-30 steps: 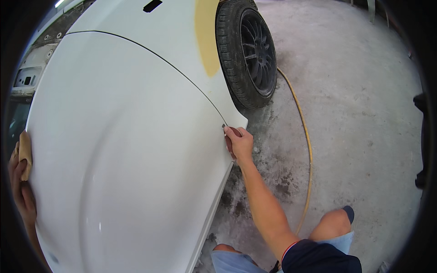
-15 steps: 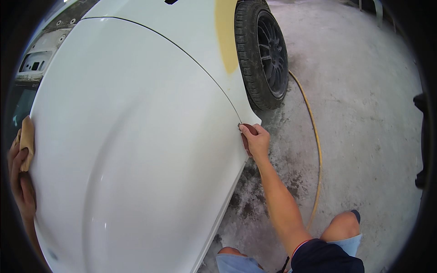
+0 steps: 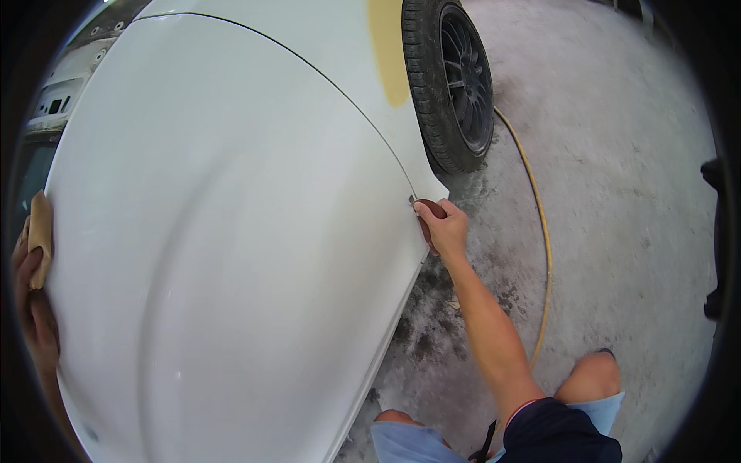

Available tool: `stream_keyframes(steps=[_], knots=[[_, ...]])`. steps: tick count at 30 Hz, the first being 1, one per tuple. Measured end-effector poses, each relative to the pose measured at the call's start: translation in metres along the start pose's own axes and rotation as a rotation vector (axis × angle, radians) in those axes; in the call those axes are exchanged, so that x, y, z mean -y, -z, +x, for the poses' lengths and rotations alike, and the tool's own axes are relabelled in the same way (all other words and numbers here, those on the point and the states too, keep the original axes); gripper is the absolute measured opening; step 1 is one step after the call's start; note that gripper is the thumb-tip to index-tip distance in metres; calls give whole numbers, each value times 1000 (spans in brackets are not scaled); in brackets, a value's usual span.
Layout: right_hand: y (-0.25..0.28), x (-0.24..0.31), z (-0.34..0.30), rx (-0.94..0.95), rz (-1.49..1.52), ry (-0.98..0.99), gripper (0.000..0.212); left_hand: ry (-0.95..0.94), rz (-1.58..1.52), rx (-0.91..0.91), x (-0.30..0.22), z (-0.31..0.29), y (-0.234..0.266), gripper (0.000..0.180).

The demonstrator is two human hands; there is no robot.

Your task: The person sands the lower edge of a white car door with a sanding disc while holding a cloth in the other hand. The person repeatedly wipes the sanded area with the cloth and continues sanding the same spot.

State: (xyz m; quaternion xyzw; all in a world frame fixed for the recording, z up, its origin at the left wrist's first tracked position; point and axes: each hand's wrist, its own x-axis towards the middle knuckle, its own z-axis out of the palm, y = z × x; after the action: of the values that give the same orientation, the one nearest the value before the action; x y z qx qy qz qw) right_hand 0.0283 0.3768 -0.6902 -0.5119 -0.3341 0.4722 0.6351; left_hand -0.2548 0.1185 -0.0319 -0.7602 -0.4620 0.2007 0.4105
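Sanding the white car panel edge by hand.
Right hand fingers close around a brown sanding pad; left hand grips a tan block.

Car body workshop: filler-patched white panel, concrete floor

Our right hand presses a brown sanding pad on the white car panel edge; our left hand grips a tan block
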Motion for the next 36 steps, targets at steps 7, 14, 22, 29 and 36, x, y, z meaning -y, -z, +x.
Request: stream_keyframes(steps=[7, 14, 22, 29, 36], knots=[[7, 17, -1, 109, 95, -75, 41, 24, 60, 2, 1, -8, 0, 49], [7, 33, -9, 261, 376, -375, 41, 30, 7, -3, 1, -5, 0, 49], [-5, 41, -16, 208, 361, -394, 48, 40, 116, -58, 4, -2, -3, 44], [-10, 38, -21, 171, 291, -412, 48, 104, 27, -100, 10, -8, -10, 45], [10, 1, -38, -188, 955, -575, 44, 23, 165, -169, 1, 4, -11, 46]])
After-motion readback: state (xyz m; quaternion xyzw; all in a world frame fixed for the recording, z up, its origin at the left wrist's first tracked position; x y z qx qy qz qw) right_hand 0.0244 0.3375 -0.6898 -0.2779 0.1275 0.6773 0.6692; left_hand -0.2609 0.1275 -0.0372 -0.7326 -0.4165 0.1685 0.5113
